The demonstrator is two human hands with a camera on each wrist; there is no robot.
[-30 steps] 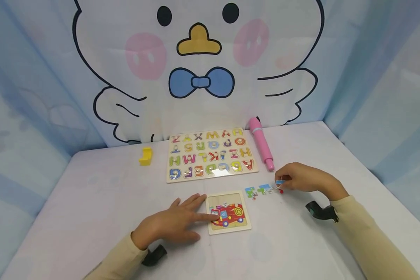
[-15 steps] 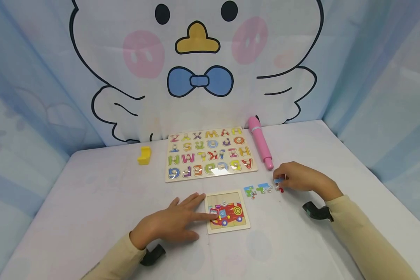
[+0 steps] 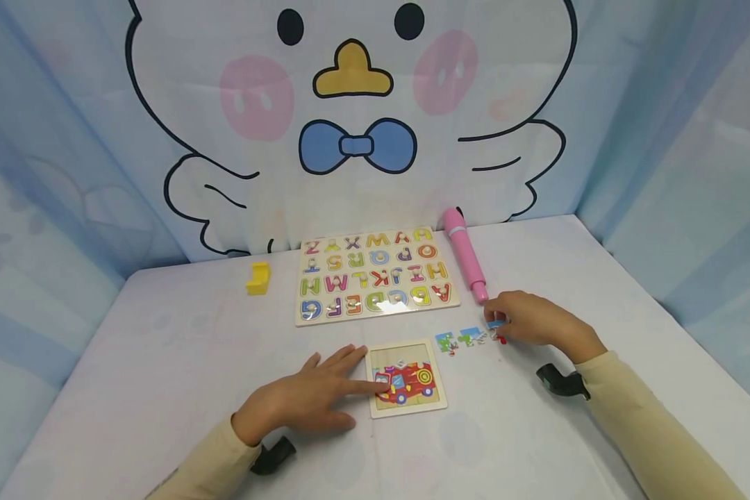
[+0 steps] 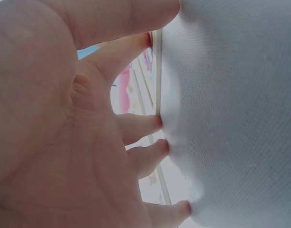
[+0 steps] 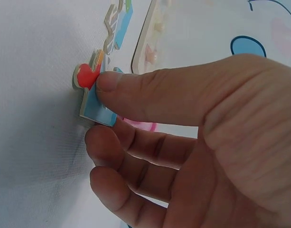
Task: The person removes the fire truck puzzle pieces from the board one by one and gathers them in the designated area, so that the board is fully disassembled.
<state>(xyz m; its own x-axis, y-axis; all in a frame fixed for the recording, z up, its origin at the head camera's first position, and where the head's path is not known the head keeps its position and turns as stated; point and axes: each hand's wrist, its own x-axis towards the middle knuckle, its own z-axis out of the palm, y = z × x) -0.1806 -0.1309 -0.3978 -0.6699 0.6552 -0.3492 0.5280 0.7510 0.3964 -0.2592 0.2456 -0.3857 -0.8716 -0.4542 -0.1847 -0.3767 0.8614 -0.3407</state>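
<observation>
My left hand [image 3: 309, 396] lies with fingers spread at the left of a small wooden puzzle tray [image 3: 409, 414]. Its index finger reaches over the frame and touches the red fire-truck picture [image 3: 406, 380] inside; in the left wrist view other fingertips [image 4: 154, 122] rest by the tray's edge. To the right of the tray, my right hand [image 3: 531, 318] pinches a blue and red puzzle piece [image 5: 97, 105], thumb on its printed face, other fingers partly hidden behind. The piece stands tilted close to the tabletop. Left of it lie two more puzzle pieces, one green [image 3: 446, 343] and one blue-green [image 3: 471, 337].
Behind the tray lies a wooden alphabet board [image 3: 378, 276]. A pink pen-shaped tube [image 3: 466, 255] lies at its right, near the right hand. A yellow block [image 3: 259, 278] sits to the left. A printed curtain [image 3: 356, 201] closes off the back of the white table.
My right hand has slid slightly left with the puzzle piece, bringing it nearer the other loose pieces. The left hand stays in place on the tray.
</observation>
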